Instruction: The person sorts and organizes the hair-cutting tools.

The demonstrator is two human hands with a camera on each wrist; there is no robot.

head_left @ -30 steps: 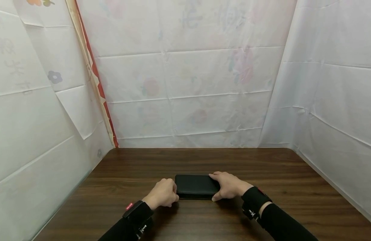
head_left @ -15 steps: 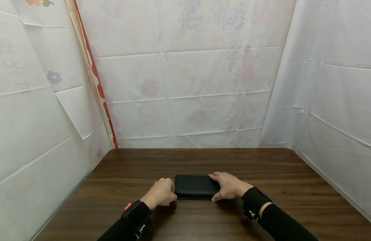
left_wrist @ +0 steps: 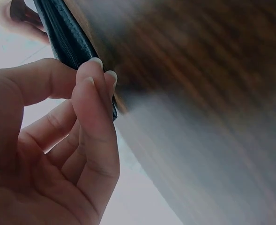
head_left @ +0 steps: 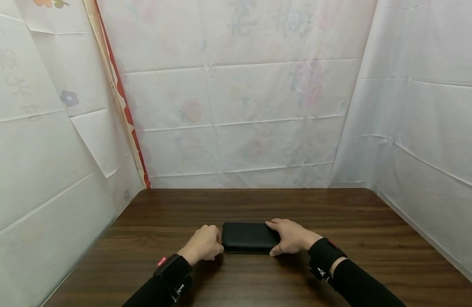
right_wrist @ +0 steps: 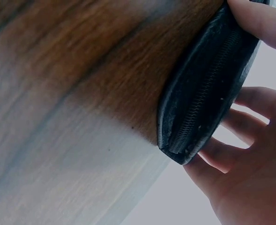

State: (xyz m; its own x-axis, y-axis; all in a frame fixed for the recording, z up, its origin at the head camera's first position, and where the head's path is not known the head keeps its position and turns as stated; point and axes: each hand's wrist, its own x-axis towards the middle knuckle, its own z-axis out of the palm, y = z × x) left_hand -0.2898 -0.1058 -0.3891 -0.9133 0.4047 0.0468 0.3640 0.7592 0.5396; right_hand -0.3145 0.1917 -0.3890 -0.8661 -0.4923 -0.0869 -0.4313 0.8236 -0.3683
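Note:
A black zip wallet [head_left: 248, 235] lies flat on the brown wooden table, its long side toward me. My left hand [head_left: 204, 244] is at its left end, fingers curled and thumb pinched to them. In the left wrist view those fingertips [left_wrist: 94, 63] pinch at the end of the wallet's zipper [left_wrist: 65, 44]; what sits between them is hidden. At the other end my right hand [head_left: 293, 237] grips the wallet, thumb on the near edge and fingers on the far edge. The right wrist view shows closed zipper teeth [right_wrist: 205, 93] between the two leather sides.
The wooden table [head_left: 174, 204] reaches back to a white sheet wall [head_left: 236, 98]. More white sheeting stands along the left and right sides. A red-and-cream strip [head_left: 122, 94] runs down the back left corner.
My left hand has shifted slightly left and away from me along the wallet's left end. The wallet and my right hand have stayed in place.

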